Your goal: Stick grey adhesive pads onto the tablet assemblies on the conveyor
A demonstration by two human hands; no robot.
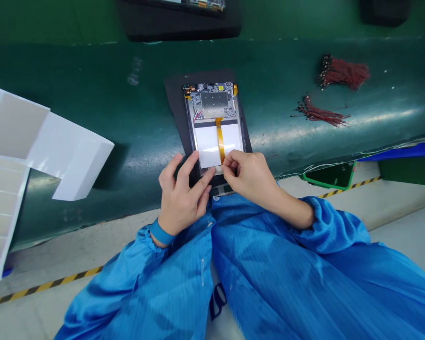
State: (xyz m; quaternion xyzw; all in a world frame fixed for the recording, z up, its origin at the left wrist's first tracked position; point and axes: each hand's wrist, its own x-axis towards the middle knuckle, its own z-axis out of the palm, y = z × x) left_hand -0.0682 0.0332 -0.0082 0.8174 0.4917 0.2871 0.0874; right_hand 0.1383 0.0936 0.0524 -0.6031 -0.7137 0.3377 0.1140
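An opened tablet [212, 127] lies on a dark pad [179, 113] in front of me. Its circuit board [214, 100] is at the far end, with a white battery [207, 144] below. An orange flex cable [220, 139] runs down across the battery. My left hand [184, 193] has its fingers spread, the tips resting at the tablet's near left corner and bottom edge. Thumb and forefinger of my right hand [250, 177] are pinched together at the cable's lower end; what lies between them is hidden.
Two bundles of dark red wires [349, 73] [324, 113] lie at the right on the green table [145, 123]. White cardboard [74, 146] with pale sheets stands at the left. Another device on a black block [184, 23] is at the back. A green bin [331, 177] sits below the table edge.
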